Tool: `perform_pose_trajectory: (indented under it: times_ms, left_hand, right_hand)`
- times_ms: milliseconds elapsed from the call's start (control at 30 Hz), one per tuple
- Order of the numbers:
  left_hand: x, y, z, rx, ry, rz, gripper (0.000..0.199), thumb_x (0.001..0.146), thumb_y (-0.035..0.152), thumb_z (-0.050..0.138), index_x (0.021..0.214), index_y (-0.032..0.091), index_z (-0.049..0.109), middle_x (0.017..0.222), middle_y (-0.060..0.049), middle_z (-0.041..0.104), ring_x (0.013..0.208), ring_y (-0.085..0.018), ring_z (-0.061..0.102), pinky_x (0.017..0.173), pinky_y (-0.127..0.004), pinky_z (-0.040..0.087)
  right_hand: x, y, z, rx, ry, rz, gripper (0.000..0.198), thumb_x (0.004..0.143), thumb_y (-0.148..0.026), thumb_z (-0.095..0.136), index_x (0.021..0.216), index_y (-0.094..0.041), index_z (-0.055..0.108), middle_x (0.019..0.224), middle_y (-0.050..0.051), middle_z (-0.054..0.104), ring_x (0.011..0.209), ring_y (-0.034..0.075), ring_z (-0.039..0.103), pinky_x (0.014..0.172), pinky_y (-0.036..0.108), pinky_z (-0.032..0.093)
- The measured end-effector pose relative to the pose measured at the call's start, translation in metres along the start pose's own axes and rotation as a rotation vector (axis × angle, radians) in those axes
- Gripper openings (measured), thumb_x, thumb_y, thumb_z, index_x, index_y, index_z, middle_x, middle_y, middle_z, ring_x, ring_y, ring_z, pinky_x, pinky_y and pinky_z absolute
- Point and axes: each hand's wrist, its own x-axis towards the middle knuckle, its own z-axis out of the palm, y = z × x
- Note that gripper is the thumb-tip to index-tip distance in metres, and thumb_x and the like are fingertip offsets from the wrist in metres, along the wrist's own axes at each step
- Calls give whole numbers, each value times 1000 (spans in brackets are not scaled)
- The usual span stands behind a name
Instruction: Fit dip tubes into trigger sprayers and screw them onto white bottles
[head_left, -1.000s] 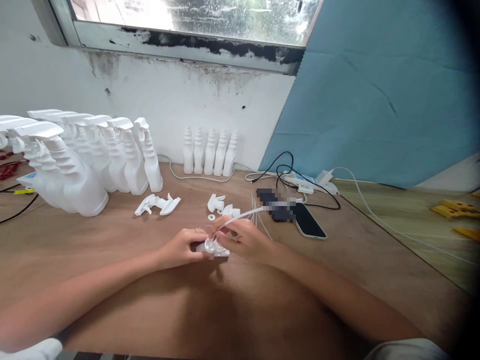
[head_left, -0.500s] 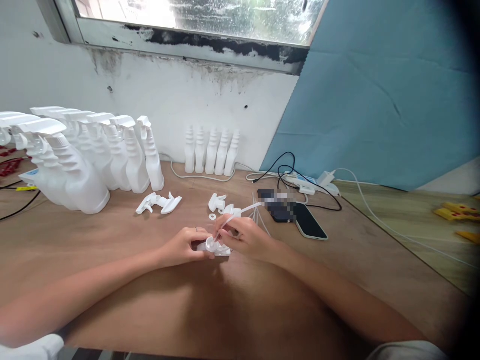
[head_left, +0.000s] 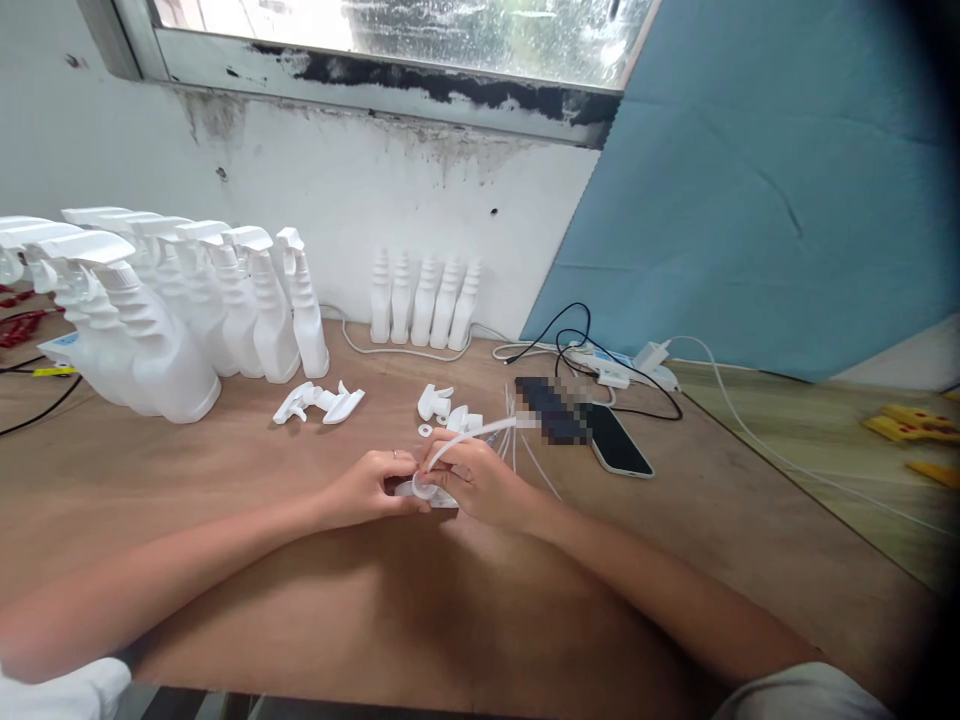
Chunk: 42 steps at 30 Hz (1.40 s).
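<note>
My left hand [head_left: 379,486] is closed around a white trigger spray head [head_left: 444,498] lying low over the table, its round collar facing up. My right hand [head_left: 474,482] pinches a thin translucent dip tube [head_left: 469,432] close to its lower end, at the collar. The tube's free end bends up and off to the right. My fingers hide just where the tube meets the spray head. Just beyond my hands lie more white spray heads [head_left: 435,402] and a small white ring washer [head_left: 425,431].
Assembled spray bottles [head_left: 176,370] crowd the left side. Several capless white bottles [head_left: 424,305] line the wall. Two loose spray heads [head_left: 319,402] lie left of centre. Loose tubes [head_left: 534,462], a phone [head_left: 621,440], a dark object [head_left: 551,408] and cables [head_left: 652,405] are at right.
My right hand has shifted slightly down and left toward the collar. The tube now curves more, and its free end sits lower.
</note>
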Motion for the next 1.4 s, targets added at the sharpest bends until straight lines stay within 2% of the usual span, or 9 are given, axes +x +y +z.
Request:
perform_pose_trajectory:
  times_ms: [467,667,733,833,1033,1100,1200,1333,1400]
  left_hand:
    - [3,9,-4,-25,-28,-23,31,83,43,65,87,14,71,81,-3,64,76,-15,56,71,-23,42]
    - [14,15,-50,-24,-257,35,25,87,34,60,99,16,72,99,-7,70,90,-18,63,83,-26,48]
    - [30,11,-71,18,-124,-25,22,86,31,58,98,19,73,100,-6,72,92,-19,65,85,-27,49]
    - [74,-5,-98,115,390,-219,16,79,28,63,88,19,73,94,-4,72,87,-19,67,81,-27,52]
    - [177,-51,-139,230,963,-470,53,79,13,59,130,10,44,140,-20,44,128,-27,47,107,-40,37]
    - [194,-68,-143,224,1022,-562,68,72,12,67,134,8,37,143,-25,38,134,-32,39,109,-43,33]
    - [199,-89,-141,189,990,-662,76,65,12,74,131,5,37,134,-30,47,127,-38,47,101,-46,40]
    - [188,-99,-136,198,923,-673,43,70,14,70,110,7,55,114,-25,63,112,-36,59,92,-42,45]
    - [181,-92,-134,228,939,-645,32,74,17,65,104,9,58,112,-22,64,110,-34,60,91,-40,45]
  right_hand:
    - [-1,2,3,54,-9,22,22,91,-25,55,71,-17,55,81,4,56,76,14,53,72,28,46]
    - [-9,-4,-4,87,9,-30,19,94,-30,53,82,-17,58,113,11,61,108,18,57,96,33,44]
    - [-14,-4,-5,85,-6,-9,18,96,-30,50,87,-17,59,119,12,60,115,19,55,99,34,42]
    - [-22,-3,-3,89,-44,62,17,96,-31,50,94,-18,59,109,9,64,101,16,60,88,29,46]
    - [-31,3,3,76,-82,213,29,79,-26,71,101,-19,54,97,3,64,86,14,58,76,25,45]
    - [-31,7,5,212,-55,230,39,78,-24,71,109,-21,47,102,4,64,89,14,60,77,26,47]
    - [-30,11,2,373,8,213,69,75,-23,74,126,-26,27,122,9,57,82,10,62,76,26,49]
    - [-24,7,-18,323,63,232,88,79,-23,71,143,-35,12,126,9,55,67,5,57,63,21,48]
    - [-21,0,-34,269,101,221,68,84,-25,65,142,-32,31,121,7,59,65,5,55,56,19,45]
